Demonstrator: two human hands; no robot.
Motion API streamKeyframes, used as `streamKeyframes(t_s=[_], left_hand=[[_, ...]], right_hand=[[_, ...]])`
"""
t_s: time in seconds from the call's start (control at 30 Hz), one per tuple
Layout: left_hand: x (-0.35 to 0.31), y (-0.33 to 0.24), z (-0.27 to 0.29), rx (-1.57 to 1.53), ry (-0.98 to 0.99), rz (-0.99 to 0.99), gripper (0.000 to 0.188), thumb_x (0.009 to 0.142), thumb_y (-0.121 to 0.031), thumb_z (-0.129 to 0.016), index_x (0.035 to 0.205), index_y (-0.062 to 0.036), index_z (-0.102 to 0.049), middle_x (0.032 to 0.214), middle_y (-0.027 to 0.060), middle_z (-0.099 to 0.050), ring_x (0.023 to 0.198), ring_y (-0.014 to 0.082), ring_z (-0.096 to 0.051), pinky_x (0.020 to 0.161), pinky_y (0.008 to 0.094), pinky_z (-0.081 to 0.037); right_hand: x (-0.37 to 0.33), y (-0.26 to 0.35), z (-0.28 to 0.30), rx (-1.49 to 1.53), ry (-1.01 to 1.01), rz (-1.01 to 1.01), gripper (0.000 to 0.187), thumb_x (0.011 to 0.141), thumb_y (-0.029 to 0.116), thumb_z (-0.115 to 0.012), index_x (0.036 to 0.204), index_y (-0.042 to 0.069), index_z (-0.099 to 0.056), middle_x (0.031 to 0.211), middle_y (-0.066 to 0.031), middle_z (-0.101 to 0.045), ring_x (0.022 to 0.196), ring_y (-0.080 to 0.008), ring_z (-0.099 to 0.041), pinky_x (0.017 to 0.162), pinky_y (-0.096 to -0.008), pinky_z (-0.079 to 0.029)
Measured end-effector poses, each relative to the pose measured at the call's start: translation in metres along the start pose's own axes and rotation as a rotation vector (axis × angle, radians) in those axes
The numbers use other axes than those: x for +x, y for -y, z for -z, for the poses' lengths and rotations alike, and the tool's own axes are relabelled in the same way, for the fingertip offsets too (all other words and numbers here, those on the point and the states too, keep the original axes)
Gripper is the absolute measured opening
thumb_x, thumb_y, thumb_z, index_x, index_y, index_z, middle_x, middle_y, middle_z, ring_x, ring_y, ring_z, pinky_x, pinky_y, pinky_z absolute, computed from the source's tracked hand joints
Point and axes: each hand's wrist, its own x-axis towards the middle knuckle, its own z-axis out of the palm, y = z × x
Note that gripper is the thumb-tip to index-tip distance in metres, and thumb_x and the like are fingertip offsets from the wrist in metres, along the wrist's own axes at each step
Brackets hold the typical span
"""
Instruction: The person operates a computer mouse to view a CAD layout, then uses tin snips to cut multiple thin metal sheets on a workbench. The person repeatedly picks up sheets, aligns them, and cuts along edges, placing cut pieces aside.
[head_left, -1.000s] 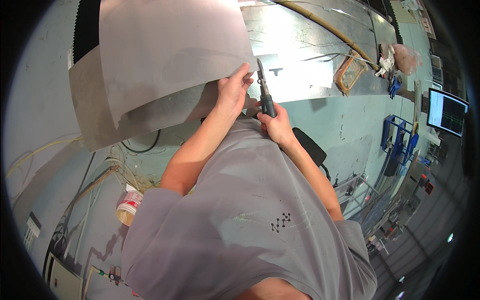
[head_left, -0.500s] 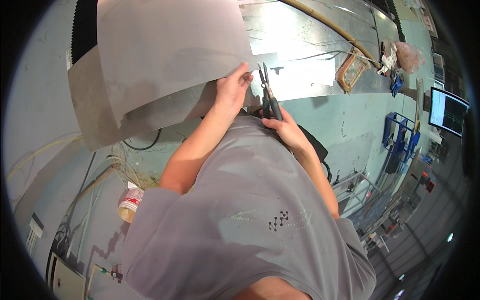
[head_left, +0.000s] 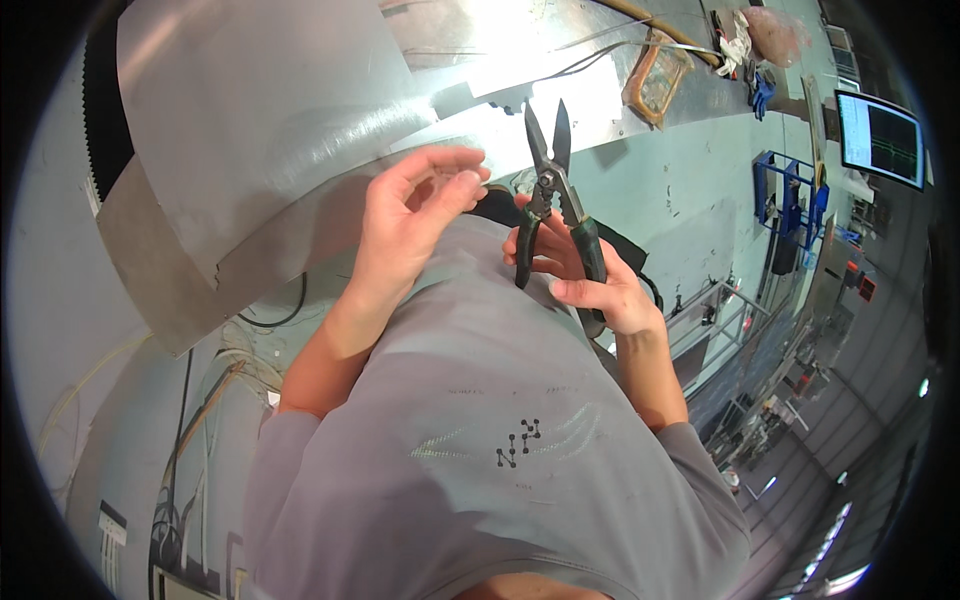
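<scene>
In my right hand (head_left: 600, 285) is a pair of snips (head_left: 550, 185) with dark handles. Their two pointed blades stand spread apart and face away from me, over the near edge of the workbench. My left hand (head_left: 405, 220) hovers beside the snips, near the front edge of a thin metal sheet (head_left: 270, 100). Its fingers are loosely curved, with a gap between thumb and forefinger, and I see nothing held in them. Below that sheet, a second metal sheet (head_left: 150, 265) sticks out toward the left.
On the shiny metal bench (head_left: 690, 130) lie a worn rectangular frame (head_left: 657, 80), thin cables and blue-handled tools (head_left: 762, 95). A monitor (head_left: 880, 140) and a blue rack (head_left: 785, 195) stand to the right. Loose cables (head_left: 190, 430) hang at lower left.
My left hand has come away from the metal sheet's edge and nearer to me. The snips have come closer, with blades and handles spread wider. The whole view has shifted.
</scene>
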Motion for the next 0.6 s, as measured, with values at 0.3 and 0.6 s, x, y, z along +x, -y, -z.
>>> streamKeyframes(t_s=[0.3,0.6], left_hand=[[0.006,-0.034,-0.02,-0.05,-0.012,-0.247,0.019,0.098,-0.009,-0.076,0.111,0.003,-0.069,0.095,0.0088,-0.076,0.081,0.0136,-0.073,0.07,0.0282,-0.062],[0.007,-0.025,-0.016,-0.073,0.03,-0.235,0.027,0.101,-0.015,-0.073,0.119,0.004,-0.067,0.101,0.0088,-0.074,0.093,0.0135,-0.072,0.077,0.0297,-0.062]], right_hand=[[0.004,0.012,-0.032,-0.231,0.019,0.072,0.078,0.092,0.012,-0.072,0.161,0.003,-0.039,0.117,-0.0058,-0.057,0.109,-0.0187,-0.053,0.102,-0.0351,-0.043],[0.009,0.012,-0.039,-0.506,-0.131,0.139,0.082,0.091,0.018,-0.074,0.162,0.003,-0.036,0.12,-0.0114,-0.059,0.11,-0.0237,-0.057,0.1,-0.0366,-0.046]])
